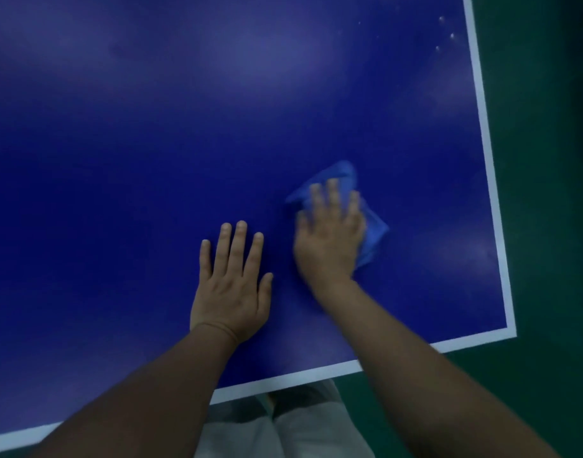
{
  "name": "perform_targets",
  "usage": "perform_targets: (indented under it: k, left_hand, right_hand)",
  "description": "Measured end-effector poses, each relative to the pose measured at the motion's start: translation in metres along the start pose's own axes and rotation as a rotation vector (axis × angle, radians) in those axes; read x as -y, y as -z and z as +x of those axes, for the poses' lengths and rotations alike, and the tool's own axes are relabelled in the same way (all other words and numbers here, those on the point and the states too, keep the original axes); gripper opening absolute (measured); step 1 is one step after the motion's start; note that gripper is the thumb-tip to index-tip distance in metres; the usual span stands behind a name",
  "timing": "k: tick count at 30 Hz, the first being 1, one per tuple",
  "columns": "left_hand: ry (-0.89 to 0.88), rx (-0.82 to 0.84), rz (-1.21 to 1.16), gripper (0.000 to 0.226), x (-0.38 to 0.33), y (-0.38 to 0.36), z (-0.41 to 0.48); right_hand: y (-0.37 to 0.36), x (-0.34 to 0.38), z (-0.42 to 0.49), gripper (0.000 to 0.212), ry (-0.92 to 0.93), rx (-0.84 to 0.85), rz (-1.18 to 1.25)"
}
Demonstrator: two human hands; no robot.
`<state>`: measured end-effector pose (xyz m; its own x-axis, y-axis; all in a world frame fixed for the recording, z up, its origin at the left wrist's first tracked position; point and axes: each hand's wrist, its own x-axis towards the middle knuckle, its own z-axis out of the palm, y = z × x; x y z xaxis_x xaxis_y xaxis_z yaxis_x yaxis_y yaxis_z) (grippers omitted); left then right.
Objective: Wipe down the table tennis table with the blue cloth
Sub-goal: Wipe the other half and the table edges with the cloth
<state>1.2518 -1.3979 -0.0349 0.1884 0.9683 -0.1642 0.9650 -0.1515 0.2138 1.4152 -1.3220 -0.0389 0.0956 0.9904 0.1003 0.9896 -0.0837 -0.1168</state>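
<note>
The dark blue table tennis table (151,160) with white edge lines fills most of the head view. A crumpled blue cloth (344,173) lies on it near the right corner. My right hand (329,236) presses flat on the cloth with fingers spread and straight; the hand is motion-blurred. My left hand (232,285) rests flat on the bare table surface just left of the cloth, fingers straight, holding nothing.
The table's near edge (283,380) and right edge (488,153) meet at a corner at lower right. A few small white specks (445,34) sit near the far right edge. Green floor (547,193) lies beyond the table.
</note>
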Motion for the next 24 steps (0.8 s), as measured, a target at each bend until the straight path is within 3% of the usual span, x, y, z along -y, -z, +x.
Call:
perform_targets:
  k: [2, 4, 6, 8, 10, 11, 12, 14, 16, 19, 21, 24]
  left_hand:
    - [0.001, 0.000, 0.009, 0.067, -0.001, 0.000, 0.001]
    - [0.000, 0.009, 0.026, 0.068, -0.001, 0.000, 0.002]
    - [0.003, 0.027, 0.052, 0.069, -0.001, 0.000, 0.002]
    - [0.012, 0.050, 0.074, 0.070, -0.002, 0.000, 0.002]
    - [0.022, 0.060, 0.079, 0.071, -0.002, 0.000, 0.002]
    - [0.027, 0.062, 0.076, 0.071, -0.002, 0.000, 0.002]
    - [0.033, 0.067, 0.071, 0.072, -0.002, 0.001, 0.002]
    - [0.036, 0.062, 0.064, 0.072, -0.001, 0.001, 0.002]
    - [0.043, 0.047, 0.057, 0.072, -0.002, 0.001, 0.002]
    - [0.065, 0.037, 0.066, 0.074, -0.004, 0.002, 0.001]
    - [0.086, 0.032, 0.100, 0.073, -0.008, 0.005, 0.000]
    - [0.106, -0.018, 0.121, 0.071, -0.025, 0.008, -0.006]
  right_hand:
    - [0.005, -0.001, -0.017, 0.053, 0.252, 0.123, 0.075]
    - [0.006, -0.048, -0.014, 0.050, 0.282, 0.101, 0.059]
    - [0.010, -0.107, -0.005, 0.047, 0.054, 0.002, -0.029]
    - [0.025, -0.152, 0.005, 0.051, -0.324, 0.014, 0.007]
    - [0.032, -0.151, 0.011, 0.055, -0.692, 0.054, 0.089]
    - [0.032, -0.133, 0.011, 0.055, -0.750, 0.051, 0.086]
    - [0.029, -0.110, 0.007, 0.054, -0.694, 0.027, 0.074]
    - [0.017, -0.056, -0.011, 0.052, -0.357, -0.060, 0.057]
    - [0.010, -0.012, -0.043, 0.053, 0.003, 0.039, 0.060]
    - [0.017, -0.032, -0.057, 0.054, 0.228, 0.122, 0.152]
    - [0.015, -0.097, -0.053, 0.052, 0.177, 0.084, 0.089]
    - [0.037, -0.227, -0.039, 0.054, -0.225, 0.074, -0.006]
